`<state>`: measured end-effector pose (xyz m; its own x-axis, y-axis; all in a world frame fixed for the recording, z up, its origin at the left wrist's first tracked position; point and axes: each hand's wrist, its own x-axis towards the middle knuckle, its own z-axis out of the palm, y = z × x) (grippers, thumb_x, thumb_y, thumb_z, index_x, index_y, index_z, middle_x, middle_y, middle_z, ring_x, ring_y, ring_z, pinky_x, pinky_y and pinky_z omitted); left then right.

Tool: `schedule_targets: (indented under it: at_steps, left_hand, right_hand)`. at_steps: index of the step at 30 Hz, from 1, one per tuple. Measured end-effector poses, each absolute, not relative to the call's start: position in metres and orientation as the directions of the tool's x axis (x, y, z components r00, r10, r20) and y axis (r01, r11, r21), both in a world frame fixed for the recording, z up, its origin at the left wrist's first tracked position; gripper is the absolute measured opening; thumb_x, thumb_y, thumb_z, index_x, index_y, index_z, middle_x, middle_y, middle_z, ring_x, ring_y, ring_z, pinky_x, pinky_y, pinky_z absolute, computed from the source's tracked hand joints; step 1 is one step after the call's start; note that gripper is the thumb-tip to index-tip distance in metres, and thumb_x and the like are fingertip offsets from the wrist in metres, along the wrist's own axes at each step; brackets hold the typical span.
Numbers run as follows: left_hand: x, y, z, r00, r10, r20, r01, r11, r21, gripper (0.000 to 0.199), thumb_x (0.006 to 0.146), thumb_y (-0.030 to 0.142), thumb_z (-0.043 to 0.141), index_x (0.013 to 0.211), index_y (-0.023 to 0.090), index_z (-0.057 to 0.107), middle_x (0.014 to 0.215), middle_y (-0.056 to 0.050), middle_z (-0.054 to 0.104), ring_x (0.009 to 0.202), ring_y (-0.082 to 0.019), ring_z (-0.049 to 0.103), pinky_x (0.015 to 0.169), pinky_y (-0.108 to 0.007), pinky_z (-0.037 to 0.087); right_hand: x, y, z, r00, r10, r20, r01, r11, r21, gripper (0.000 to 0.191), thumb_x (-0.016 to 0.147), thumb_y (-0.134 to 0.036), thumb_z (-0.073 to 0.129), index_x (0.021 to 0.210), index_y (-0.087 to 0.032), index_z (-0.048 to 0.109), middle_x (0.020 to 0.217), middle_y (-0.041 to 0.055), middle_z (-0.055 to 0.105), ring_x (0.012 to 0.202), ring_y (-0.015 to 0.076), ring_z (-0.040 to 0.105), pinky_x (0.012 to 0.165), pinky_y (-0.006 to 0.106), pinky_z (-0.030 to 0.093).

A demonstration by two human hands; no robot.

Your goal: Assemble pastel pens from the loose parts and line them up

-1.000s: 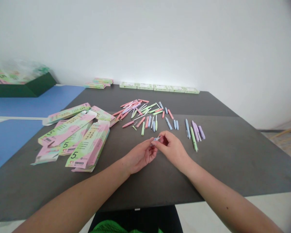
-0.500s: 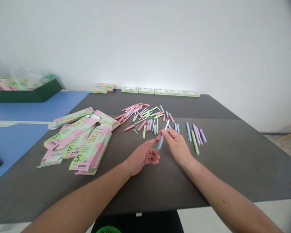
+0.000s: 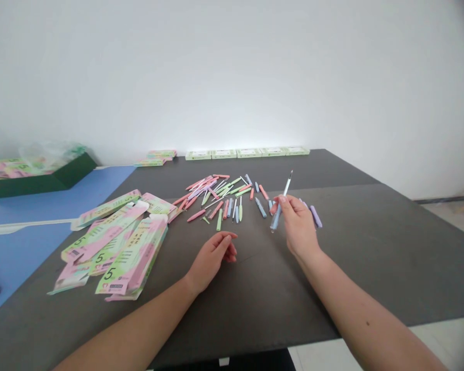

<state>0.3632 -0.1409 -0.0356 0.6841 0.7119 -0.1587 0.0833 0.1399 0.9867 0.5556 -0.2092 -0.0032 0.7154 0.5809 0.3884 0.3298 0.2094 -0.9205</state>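
My right hand (image 3: pixel 298 224) pinches a pen (image 3: pixel 275 220) above the table. Its blue barrel points down toward me, and a white refill with a dark tip sticks up past my fingers. Lower and to the left, my left hand (image 3: pixel 214 257) is loosely curled, thumb against the forefinger, with nothing visible in it. Beyond both hands lie loose pen parts (image 3: pixel 219 219) in pink, green, blue and purple, with thin white refills among them. A purple pen (image 3: pixel 316 216) shows just right of my right hand, which partly covers other pens there.
Pink and green cardboard boxes (image 3: pixel 127 257) lie overlapping on the left of the dark table (image 3: pixel 371 257). Several pale green boxes (image 3: pixel 224 154) line its far edge, beside a small stack (image 3: pixel 156 157). A dark green bin (image 3: pixel 67 175) stands on the blue surface (image 3: pixel 23 257).
My hands have separated. The right one has moved right with the pen, turned so the refill tip points up; the left has let go and drawn back left. The view has tilted slightly upward.
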Motion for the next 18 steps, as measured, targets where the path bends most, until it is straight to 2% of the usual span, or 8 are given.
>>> schedule_targets:
  at_steps: [5,12,18]
  left_hand:
    - [0.363,-0.143,-0.032,0.665,0.728,-0.167,0.146,0.093,0.985,0.029,0.082,0.041,0.051,0.094,0.016,0.058,0.072,0.0,0.058,0.063,-0.012,0.056,0.063,-0.025,0.045]
    - [0.368,-0.154,-0.009,0.609,0.77,-0.192,0.263,0.032,0.964,0.028,0.079,0.038,0.056,0.098,0.017,0.059,0.081,-0.003,0.062,0.065,-0.012,0.058,0.063,-0.025,0.045]
    - [0.381,-0.103,0.019,0.585,0.811,-0.007,0.377,-0.265,0.888,0.031,0.077,0.038,0.057,0.101,0.018,0.06,0.089,-0.003,0.064,0.07,-0.014,0.061,0.069,-0.027,0.046]
  right_hand:
    - [0.558,-0.209,0.002,0.744,0.555,0.372,0.273,0.256,-0.927,0.033,0.084,-0.048,0.05,0.082,-0.018,0.064,0.061,-0.0006,0.058,0.06,0.0134,0.051,0.061,0.026,0.039]
    - [0.563,-0.21,0.005,0.77,0.521,0.367,0.281,0.24,-0.929,0.038,0.085,-0.052,0.046,0.083,-0.018,0.064,0.061,-0.0001,0.058,0.055,0.0125,0.05,0.055,0.025,0.038]
    - [0.567,-0.207,0.003,0.802,0.502,0.324,0.216,0.262,-0.941,0.039,0.082,-0.053,0.048,0.08,-0.018,0.063,0.061,-0.0005,0.058,0.052,0.0115,0.047,0.051,0.024,0.037]
